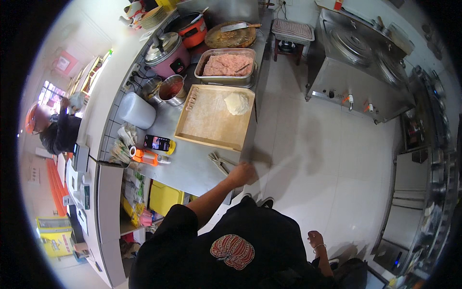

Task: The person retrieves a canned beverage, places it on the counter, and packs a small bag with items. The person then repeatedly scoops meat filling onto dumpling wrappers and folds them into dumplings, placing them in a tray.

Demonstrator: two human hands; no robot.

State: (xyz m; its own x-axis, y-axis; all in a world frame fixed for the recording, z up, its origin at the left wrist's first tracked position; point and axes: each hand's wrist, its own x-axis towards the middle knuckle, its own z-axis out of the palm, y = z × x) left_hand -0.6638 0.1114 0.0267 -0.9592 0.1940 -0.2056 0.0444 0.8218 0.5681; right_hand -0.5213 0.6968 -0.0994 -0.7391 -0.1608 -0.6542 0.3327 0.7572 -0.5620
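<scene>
My left hand [243, 174] is just past the front right edge of the steel worktop [191, 164], fingers curled and blurred. Whether it holds anything cannot be made out. Close to it on the worktop lie metal hinged hand tools [218, 162], which look like tongs or pliers. Beyond them, a shallow wooden tray [213, 126] dusted with flour holds a pale lump of dough [236, 103] at its right. A row of several small pieces [192, 99] lies along its left side. Behind stands a metal pan [198, 74] of pink minced meat [225, 65] with a utensil in it. My right hand is out of view.
Left of the tray are a pink cooker [169, 59], a pot of red sauce [175, 90] and a phone [157, 142]. A cleaver [234, 27] rests on a round chopping board [213, 38]. At lower right shows a braceleted hand [316, 239], apparently another person's. A person [59, 126] is beyond the counter.
</scene>
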